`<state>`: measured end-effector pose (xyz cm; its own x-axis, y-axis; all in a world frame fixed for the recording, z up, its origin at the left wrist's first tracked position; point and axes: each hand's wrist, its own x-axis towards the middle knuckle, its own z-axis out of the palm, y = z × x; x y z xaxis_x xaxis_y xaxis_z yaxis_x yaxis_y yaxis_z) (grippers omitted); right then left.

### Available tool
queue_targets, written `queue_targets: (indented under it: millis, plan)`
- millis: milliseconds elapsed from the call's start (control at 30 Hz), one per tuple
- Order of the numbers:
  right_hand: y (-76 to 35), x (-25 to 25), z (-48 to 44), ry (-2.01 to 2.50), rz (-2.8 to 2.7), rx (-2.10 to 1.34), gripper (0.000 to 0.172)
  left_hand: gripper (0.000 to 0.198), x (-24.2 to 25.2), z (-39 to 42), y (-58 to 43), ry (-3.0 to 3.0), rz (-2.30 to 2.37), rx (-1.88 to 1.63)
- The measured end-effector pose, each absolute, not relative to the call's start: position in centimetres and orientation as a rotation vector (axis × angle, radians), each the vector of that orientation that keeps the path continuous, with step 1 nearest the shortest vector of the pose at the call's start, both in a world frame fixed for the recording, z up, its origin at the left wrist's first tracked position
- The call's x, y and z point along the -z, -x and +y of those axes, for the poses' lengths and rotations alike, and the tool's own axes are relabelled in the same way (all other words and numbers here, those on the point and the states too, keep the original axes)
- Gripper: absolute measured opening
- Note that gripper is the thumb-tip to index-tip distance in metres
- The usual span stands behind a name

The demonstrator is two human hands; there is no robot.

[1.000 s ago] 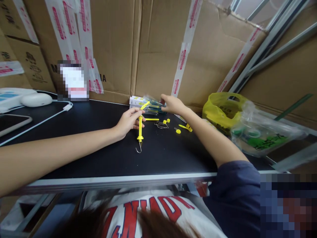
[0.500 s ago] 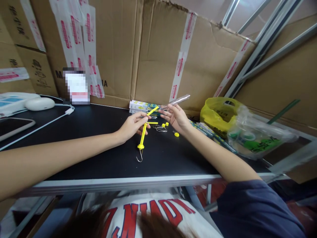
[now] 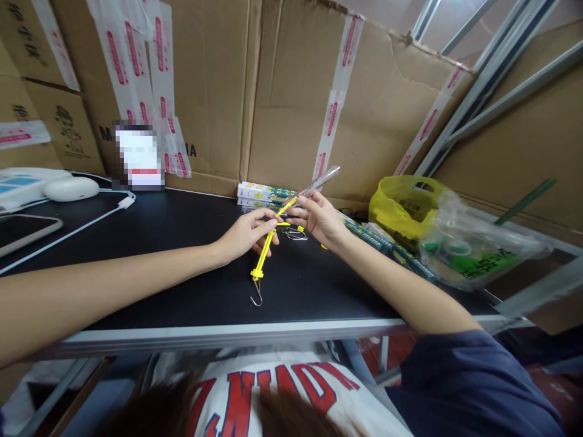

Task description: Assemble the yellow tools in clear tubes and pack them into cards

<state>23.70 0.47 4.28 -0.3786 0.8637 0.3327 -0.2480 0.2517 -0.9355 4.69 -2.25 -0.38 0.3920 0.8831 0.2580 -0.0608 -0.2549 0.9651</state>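
Observation:
My left hand (image 3: 252, 235) is closed around a yellow plastic rod (image 3: 263, 255) that slants down toward me. At the rod's lower end is a round yellow cap, and a bent metal hook (image 3: 257, 297) hangs below it. Above my fingers the rod's thin upper end meets the lower end of a clear plastic tube (image 3: 325, 176); whether it is inside, I cannot tell. My right hand (image 3: 321, 221) pinches that tube between thumb and fingers. Between and behind my hands lie metal hooks (image 3: 296, 234) and a small yellow cap (image 3: 301, 229) on the black tabletop (image 3: 182, 285).
Printed boxes (image 3: 259, 195) lie behind my hands, more along the right. A yellow bag (image 3: 403, 206) and a clear plastic bag (image 3: 473, 255) sit at the right. On the left are a phone (image 3: 30, 233), a white case (image 3: 71, 189) and a cable (image 3: 68, 233). Cardboard (image 3: 291, 121) stands behind.
My right hand has moved left and slightly down with the clear tube, bringing its lower end to the yellow rod's tip. My left hand stays almost in place.

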Motion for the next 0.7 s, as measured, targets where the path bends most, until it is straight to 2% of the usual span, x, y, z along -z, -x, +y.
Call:
queue_targets:
  millis: [367,700]
  plan:
    - [-23.5,-4.3,-0.2,0.611,-1.665,-1.278,0.037,0.035,0.4,-2.2,-4.9,-1.669,0.683,-1.114]
    - [-23.2,-3.7,-0.8,0.622,-1.699,-1.380,0.035,0.049,0.3,-1.9,-4.8,-1.588,0.674,-1.214]
